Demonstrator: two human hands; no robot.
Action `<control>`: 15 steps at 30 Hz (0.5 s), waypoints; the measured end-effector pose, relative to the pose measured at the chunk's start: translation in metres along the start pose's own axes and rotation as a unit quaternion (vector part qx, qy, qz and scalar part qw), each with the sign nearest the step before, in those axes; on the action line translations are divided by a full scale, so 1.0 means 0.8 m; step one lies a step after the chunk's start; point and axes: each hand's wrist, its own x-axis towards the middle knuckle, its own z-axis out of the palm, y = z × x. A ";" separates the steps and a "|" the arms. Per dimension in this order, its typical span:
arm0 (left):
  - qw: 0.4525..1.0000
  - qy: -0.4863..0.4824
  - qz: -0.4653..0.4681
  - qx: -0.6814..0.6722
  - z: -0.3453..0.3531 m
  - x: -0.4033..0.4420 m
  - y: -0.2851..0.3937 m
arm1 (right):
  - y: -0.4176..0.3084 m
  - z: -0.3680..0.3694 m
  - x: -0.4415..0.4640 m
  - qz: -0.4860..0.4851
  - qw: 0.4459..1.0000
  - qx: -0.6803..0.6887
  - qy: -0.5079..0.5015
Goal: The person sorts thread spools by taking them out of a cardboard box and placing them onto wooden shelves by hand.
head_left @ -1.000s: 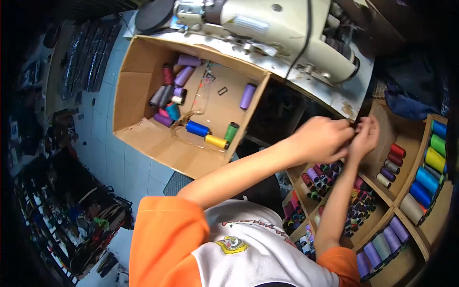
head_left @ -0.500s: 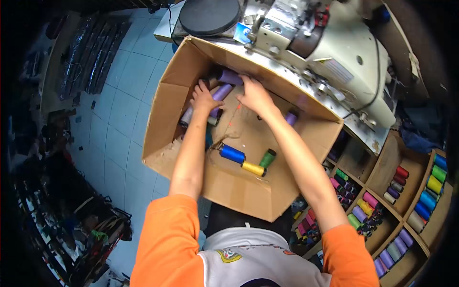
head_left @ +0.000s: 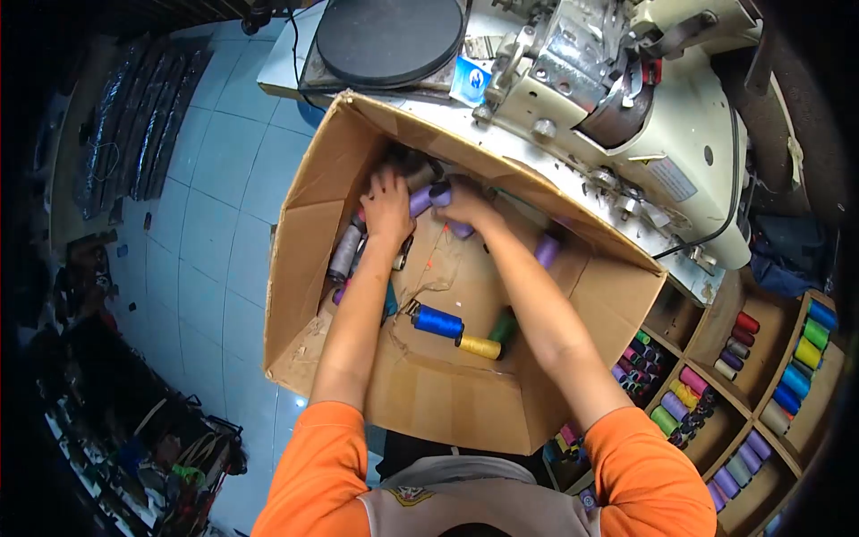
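Both hands reach into a cardboard box that holds thread spools. My left hand lies over the spools in the far left corner, its fingers stretched out and slightly apart. Beside it, my right hand has its fingers bent round a purple spool, partly blurred. A grey spool rests against the left side. Nearer my body are a blue spool, a yellow spool and a green spool partly behind my right forearm. Another purple spool lies at the right.
A sewing machine stands on a white table beyond the box, with a round black disc at its left. Wooden compartments at the right hold many coloured spools. Tiled floor shows at the left.
Both hands have come from the compartments at the right into the box. My right hand has closed round a purple spool. The view has shifted, and the spools in the far left corner have moved.
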 end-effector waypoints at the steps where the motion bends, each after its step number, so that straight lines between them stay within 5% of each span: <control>1: 0.999 0.009 0.049 0.016 0.008 0.009 0.000 | 0.018 0.009 0.002 -0.020 0.998 0.052 -0.002; 6: 0.996 -0.064 0.030 -0.047 0.027 0.039 0.002 | 0.024 0.047 -0.021 -0.036 0.972 0.231 0.028; 10: 0.995 -0.081 0.032 -0.054 0.015 0.033 0.004 | -0.008 0.045 -0.068 0.109 0.967 0.198 0.119; 15: 0.992 -0.101 0.004 -0.078 0.001 0.034 0.010 | 0.001 0.036 -0.112 0.163 0.959 0.225 0.048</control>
